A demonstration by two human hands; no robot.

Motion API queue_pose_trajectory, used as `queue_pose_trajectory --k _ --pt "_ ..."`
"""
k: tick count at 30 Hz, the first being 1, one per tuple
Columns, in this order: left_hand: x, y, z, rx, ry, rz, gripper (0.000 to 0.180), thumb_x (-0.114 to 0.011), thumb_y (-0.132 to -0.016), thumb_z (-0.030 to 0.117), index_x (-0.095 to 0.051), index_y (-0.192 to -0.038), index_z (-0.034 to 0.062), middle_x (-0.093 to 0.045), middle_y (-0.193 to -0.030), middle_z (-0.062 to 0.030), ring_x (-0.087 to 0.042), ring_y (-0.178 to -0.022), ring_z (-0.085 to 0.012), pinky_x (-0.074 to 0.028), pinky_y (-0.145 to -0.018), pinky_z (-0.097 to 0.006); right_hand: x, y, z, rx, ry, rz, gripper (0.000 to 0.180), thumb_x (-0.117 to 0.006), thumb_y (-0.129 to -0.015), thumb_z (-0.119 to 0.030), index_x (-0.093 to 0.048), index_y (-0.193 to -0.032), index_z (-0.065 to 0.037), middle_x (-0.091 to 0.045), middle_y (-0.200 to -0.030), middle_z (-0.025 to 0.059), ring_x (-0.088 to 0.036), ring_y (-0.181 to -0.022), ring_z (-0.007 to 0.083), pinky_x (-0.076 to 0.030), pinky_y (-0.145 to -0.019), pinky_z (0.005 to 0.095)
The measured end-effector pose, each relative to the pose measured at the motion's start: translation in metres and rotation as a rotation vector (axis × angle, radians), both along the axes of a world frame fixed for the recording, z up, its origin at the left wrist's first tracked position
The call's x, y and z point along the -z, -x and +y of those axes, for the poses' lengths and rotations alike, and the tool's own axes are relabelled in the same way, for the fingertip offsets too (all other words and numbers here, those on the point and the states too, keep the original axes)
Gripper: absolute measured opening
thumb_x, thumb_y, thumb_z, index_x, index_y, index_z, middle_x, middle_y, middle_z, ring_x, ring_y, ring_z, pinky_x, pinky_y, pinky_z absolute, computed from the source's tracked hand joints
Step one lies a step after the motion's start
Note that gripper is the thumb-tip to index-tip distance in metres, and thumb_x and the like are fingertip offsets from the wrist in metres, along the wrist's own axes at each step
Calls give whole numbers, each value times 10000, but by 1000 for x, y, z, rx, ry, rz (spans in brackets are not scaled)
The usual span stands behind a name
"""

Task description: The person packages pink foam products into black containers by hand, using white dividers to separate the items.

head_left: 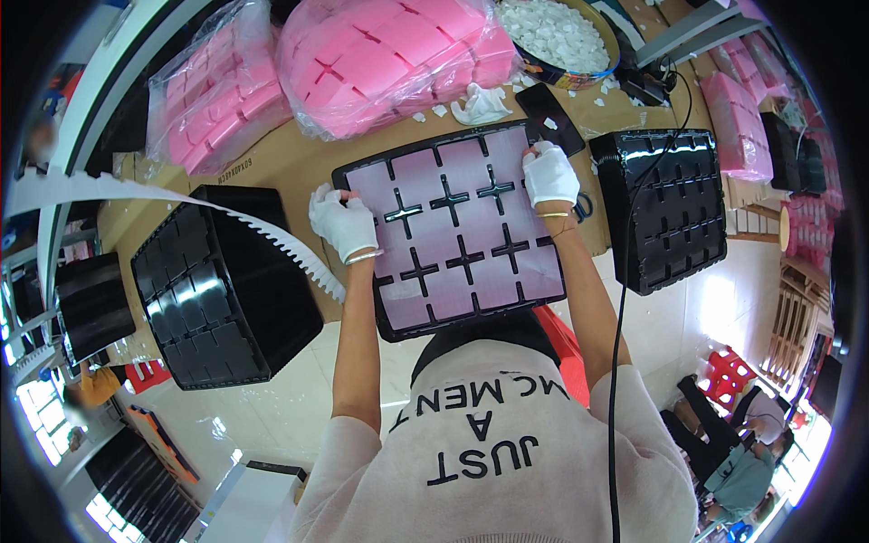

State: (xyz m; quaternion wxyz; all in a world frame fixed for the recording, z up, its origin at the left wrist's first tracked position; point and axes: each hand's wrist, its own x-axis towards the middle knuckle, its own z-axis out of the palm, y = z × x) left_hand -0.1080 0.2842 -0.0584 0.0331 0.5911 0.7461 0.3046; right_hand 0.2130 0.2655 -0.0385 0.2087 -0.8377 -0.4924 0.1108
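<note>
Compartment tray (464,260) between left tray stack (195,303) and right tray stack (672,208); bagged foam inserts (389,59) behind; smartphone (543,107) behind right corner.

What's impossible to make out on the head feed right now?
Head view:
Black plastic tray: underside hidden by its own top.
White-gloved left hand, white-gloved right hand: palms hidden behind their backs.
Small blue looped handle: other end hidden, apparently by the right hand.
Largest bagged pink foam bundle: top cut by upper edge.

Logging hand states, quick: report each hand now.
Left hand: curled at left edge of the black tray; grip cannot be told.
Right hand: curled at tray's upper right corner; grip cannot be told.
</note>
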Motion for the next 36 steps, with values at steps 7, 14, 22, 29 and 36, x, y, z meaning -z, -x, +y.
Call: queue_pose_trajectory --k 7,14,22,29,36 --pt "-4 -5 2 3 6 70 84 -743 -722 37 -667 -758 31 -632 -1240 -229 -536 -1221 -406 -393 -1069 -459 -6 5 2 -2 22 -30 202 -620 -903 -262 -709 -971 -94 -703 -934 154 -684 -886 373 -552 -772 452" --pt "-23 -42 -25 241 -79 123 416 -703 -782 114 -607 -1158 -34 -498 -1396 -258 -408 -1360 -399 -276 -1131 -512 1 36 -20 -354 -216 -11 432 -616 -884 -186 -546 -1261 13 -599 -1181 224 -568 -1124 378 -462 -964 438" --pt "3 -36 -29 418 173 404 715 -576 -901 375 -428 -1406 -109 -369 -1516 -287 -344 -1409 -417 -200 -1173 -511 19 57 -25 -507 45 -323 775 -570 -922 -465 -402 -1434 91 -402 -1505 244 -298 -1451 368 -256 -1180 419" --pt "-5 -26 -21 396 205 552 689 -557 -905 424 -489 -1407 -44 -441 -1506 -188 -367 -1419 -299 -204 -1136 -555 20 38 -3 -461 21 -399 759 -534 -936 -487 -436 -1405 102 -424 -1480 261 -343 -1417 367 -290 -1151 421" --pt "-9 -22 -61 355 162 403 676 -581 -902 392 -482 -1391 -64 -417 -1507 -233 -333 -1428 -370 -191 -1154 -561 22 27 -69 -549 42 -333 741 -528 -938 -456 -400 -1438 76 -379 -1517 265 -326 -1429 387 -262 -1171 455"
